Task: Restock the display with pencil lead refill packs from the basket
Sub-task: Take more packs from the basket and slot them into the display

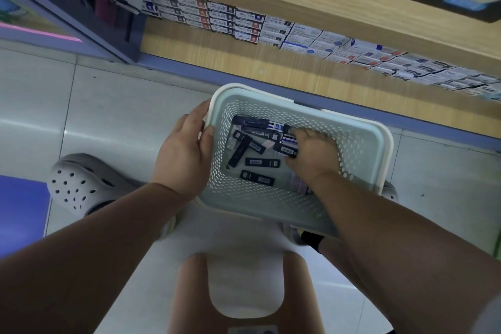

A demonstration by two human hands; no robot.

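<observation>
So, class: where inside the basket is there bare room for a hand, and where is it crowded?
Free: the basket's mesh floor between the two lone packs, the right hand and the near wall. Crowded: the far end, where piled packs overlap.

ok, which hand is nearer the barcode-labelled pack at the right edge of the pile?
Right. The right hand is inside the basket, fingers curled on the barcode-labelled pack. The left hand grips the basket's left rim, outside the wall.
</observation>
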